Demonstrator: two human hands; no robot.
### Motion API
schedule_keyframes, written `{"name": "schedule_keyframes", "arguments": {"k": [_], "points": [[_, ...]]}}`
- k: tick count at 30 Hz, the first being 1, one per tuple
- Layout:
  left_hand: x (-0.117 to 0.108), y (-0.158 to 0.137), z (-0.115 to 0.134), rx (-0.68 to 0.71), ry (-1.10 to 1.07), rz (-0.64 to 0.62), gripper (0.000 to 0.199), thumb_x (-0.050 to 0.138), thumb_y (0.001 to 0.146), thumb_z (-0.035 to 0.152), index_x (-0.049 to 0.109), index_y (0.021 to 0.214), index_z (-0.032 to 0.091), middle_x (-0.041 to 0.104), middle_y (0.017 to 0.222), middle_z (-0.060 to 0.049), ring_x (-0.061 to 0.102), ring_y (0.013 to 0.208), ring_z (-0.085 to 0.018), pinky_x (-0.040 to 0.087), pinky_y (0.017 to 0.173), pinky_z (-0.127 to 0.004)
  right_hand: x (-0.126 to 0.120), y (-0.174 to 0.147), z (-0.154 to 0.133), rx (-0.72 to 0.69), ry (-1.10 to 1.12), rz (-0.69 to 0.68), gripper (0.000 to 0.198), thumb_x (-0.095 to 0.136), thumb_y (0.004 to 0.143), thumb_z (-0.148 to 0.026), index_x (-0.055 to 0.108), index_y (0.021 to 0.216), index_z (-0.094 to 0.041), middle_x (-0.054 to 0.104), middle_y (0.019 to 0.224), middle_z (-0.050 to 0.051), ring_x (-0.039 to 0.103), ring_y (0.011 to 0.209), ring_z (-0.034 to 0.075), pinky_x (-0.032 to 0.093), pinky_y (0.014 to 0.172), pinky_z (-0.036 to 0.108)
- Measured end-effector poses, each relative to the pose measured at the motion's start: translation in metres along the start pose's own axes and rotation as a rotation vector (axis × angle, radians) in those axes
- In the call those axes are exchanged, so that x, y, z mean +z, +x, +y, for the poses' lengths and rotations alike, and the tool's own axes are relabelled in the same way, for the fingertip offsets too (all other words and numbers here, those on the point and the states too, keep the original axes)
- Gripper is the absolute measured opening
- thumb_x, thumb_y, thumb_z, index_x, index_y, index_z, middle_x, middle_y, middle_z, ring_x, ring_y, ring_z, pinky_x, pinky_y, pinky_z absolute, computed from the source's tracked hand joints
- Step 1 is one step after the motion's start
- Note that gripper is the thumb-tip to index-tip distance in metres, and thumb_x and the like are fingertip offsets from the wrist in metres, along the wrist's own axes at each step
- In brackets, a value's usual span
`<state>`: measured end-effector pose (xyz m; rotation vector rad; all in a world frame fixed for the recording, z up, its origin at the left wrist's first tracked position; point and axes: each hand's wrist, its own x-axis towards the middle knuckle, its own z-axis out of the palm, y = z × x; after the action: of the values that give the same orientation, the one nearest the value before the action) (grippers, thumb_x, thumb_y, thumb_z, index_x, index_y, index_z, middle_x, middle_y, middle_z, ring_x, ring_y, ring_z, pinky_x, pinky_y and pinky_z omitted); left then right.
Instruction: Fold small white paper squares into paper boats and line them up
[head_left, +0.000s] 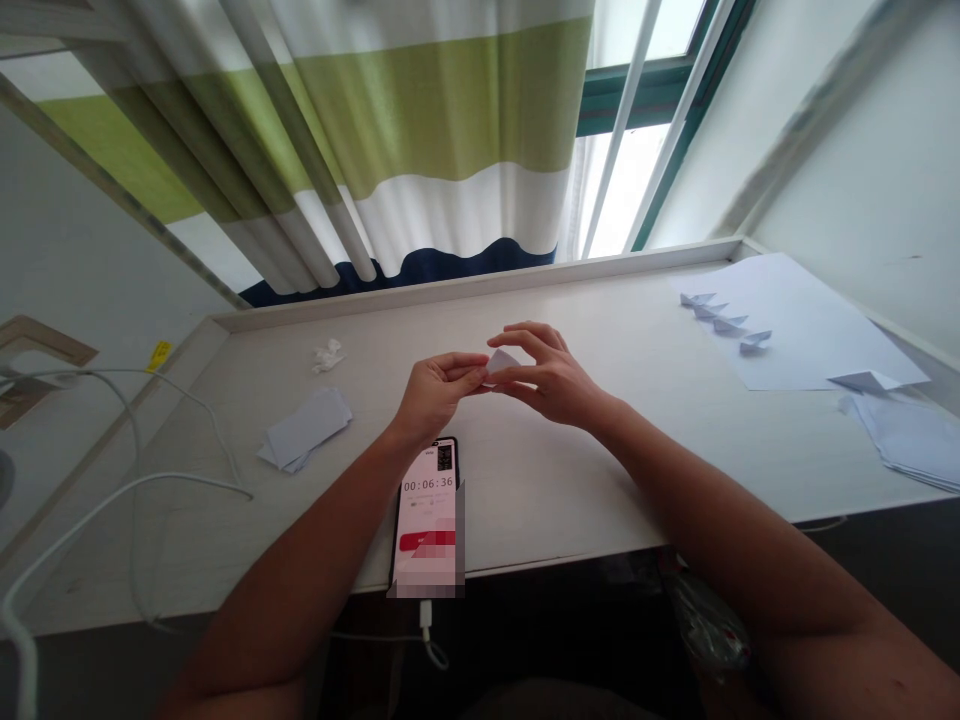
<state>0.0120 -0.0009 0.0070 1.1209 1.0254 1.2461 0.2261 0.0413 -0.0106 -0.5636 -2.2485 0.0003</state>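
A small folded piece of white paper [502, 361] is held up between my two hands over the middle of the table. My left hand [444, 388] pinches its left side between thumb and fingers. From the right, my right hand [551, 372] has its thumb and fingers about the paper's other side; part of the paper is hidden behind them. Below my left wrist lies a phone [429, 510] with a running timer on its screen. To the left rests a stack of white paper pieces [309, 428].
On a large white sheet [787, 350] at the right stand several small folded paper boats [727, 322]. More paper [911, 440] is stacked at the right edge. Crumpled tissue [328, 355] lies at the back left. White cables [135, 480] loop across the left side. A curtain [442, 110] hangs behind.
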Motion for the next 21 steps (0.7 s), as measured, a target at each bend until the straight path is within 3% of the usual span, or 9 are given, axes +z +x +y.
{"name": "schedule_keyframes", "arguments": {"k": [3, 6, 9, 16, 21], "points": [[0.002, -0.001, 0.000, 0.044, 0.004, -0.019, 0.043, 0.102, 0.070, 0.043, 0.085, 0.100, 0.017, 0.086, 0.090, -0.008, 0.083, 0.089, -0.024, 0.067, 0.099, -0.048, 0.003, 0.001, -0.002, 0.103, 0.128, 0.085, 0.009, 0.075, 0.104, -0.032, 0.082, 0.099, -0.028, 0.075, 0.133, 0.008, 0.060, 0.134, 0.032, 0.051, 0.113, 0.055], [0.002, -0.002, -0.001, 0.059, 0.047, -0.075, 0.043, 0.099, 0.074, 0.045, 0.085, 0.104, 0.017, 0.087, 0.098, -0.009, 0.083, 0.097, -0.027, 0.066, 0.102, -0.049, 0.006, 0.001, -0.005, 0.307, 0.344, 0.121, 0.020, 0.076, 0.102, -0.042, 0.077, 0.092, -0.024, 0.079, 0.109, 0.008, 0.071, 0.106, 0.027, 0.058, 0.096, 0.047], [0.001, -0.002, -0.001, 0.043, 0.066, -0.117, 0.046, 0.096, 0.078, 0.049, 0.084, 0.108, 0.016, 0.087, 0.101, -0.010, 0.084, 0.098, -0.028, 0.066, 0.102, -0.049, 0.009, 0.002, -0.007, 0.493, 0.531, 0.117, 0.035, 0.078, 0.098, -0.056, 0.073, 0.088, -0.023, 0.079, 0.092, 0.006, 0.072, 0.086, 0.022, 0.059, 0.082, 0.040], [0.004, -0.005, -0.001, 0.148, 0.237, -0.059, 0.040, 0.095, 0.080, 0.045, 0.078, 0.101, 0.016, 0.086, 0.095, -0.010, 0.084, 0.092, -0.027, 0.066, 0.089, -0.041, 0.008, 0.007, -0.013, 0.587, 0.750, 0.163, 0.042, 0.083, 0.089, -0.064, 0.078, 0.090, -0.022, 0.083, 0.094, 0.007, 0.076, 0.091, 0.024, 0.061, 0.093, 0.045], [0.004, -0.006, -0.003, 0.208, 0.254, -0.014, 0.036, 0.094, 0.082, 0.045, 0.075, 0.095, 0.017, 0.085, 0.090, -0.009, 0.084, 0.090, -0.026, 0.066, 0.085, -0.040, 0.007, 0.009, -0.013, 0.659, 0.905, 0.184, 0.045, 0.090, 0.081, -0.064, 0.079, 0.091, -0.021, 0.083, 0.095, 0.008, 0.078, 0.090, 0.024, 0.065, 0.091, 0.046]]}}
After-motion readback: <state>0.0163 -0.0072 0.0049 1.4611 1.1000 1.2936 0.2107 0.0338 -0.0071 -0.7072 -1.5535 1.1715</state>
